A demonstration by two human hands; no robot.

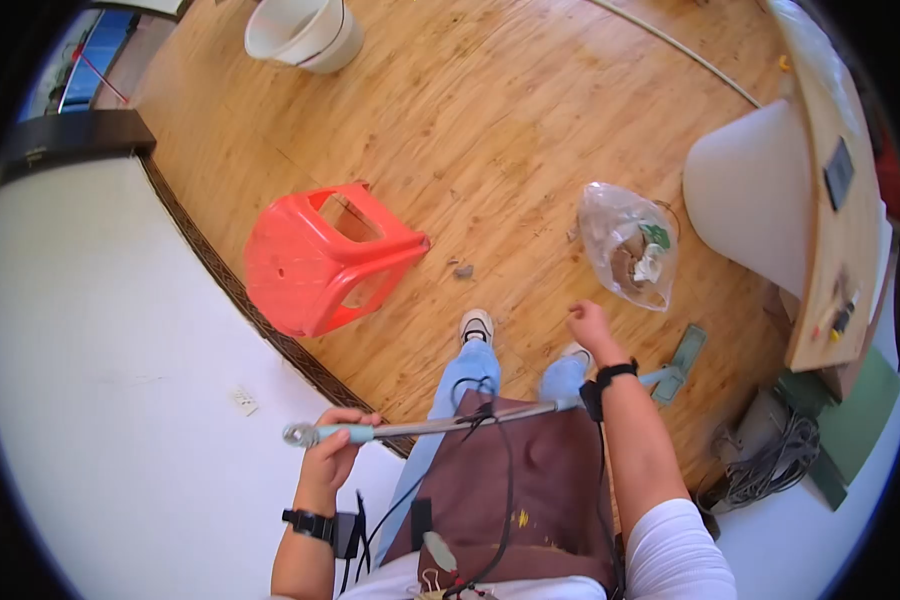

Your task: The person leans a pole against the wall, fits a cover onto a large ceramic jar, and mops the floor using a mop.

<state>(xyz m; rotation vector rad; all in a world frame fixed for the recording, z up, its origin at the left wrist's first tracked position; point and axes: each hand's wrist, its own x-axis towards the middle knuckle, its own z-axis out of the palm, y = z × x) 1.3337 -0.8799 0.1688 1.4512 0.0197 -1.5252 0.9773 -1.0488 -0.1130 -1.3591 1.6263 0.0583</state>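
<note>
My left hand (335, 450) is closed around the pale blue grip at the end of a flat mop (425, 427). Its metal pole runs across in front of my brown apron (545, 470) and passes behind my right forearm. At the far end, the flat green mop head (682, 362) lies on the floor to the right. My right hand (589, 326) is held out above the floor, apart from the pole, with its fingers curled in and nothing seen in them. Nearest to it is a clear plastic bag (625, 235) with crumpled waste inside.
A red plastic stool (305, 262) lies tipped by the white wall (100, 350). Farther off stands a white bucket (320, 40). Bits of debris (462, 271) dot the wood floor (490, 150). To the right are a wooden table (825, 310) and a bundle of cables (785, 462).
</note>
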